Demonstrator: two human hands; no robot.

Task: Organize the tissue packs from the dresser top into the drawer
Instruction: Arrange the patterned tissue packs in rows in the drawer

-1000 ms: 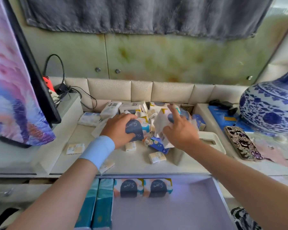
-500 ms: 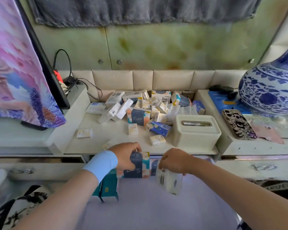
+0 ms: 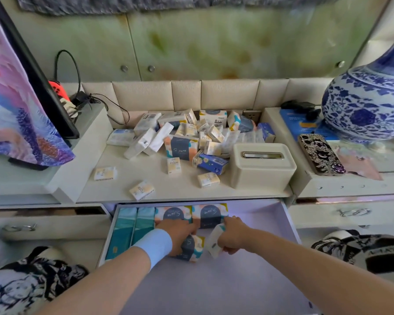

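Inside the open white drawer [image 3: 289, 226], a navy-and-orange tissue pack [image 3: 192, 247] is gripped under the left hand [image 3: 178, 233]; a white pack [image 3: 214, 243] is pinched by the right hand [image 3: 233, 235], just right of it. Two teal packs [image 3: 129, 230] and two navy-labelled packs [image 3: 191, 213] lie at the far left.

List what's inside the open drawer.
Drawer: two teal packs at left, two S.pure packs along the back. Left hand holds another S.pure pack, right hand a white pack. Arms cover part of the floor.

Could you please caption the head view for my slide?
Both hands set tissue packs into the open drawer.
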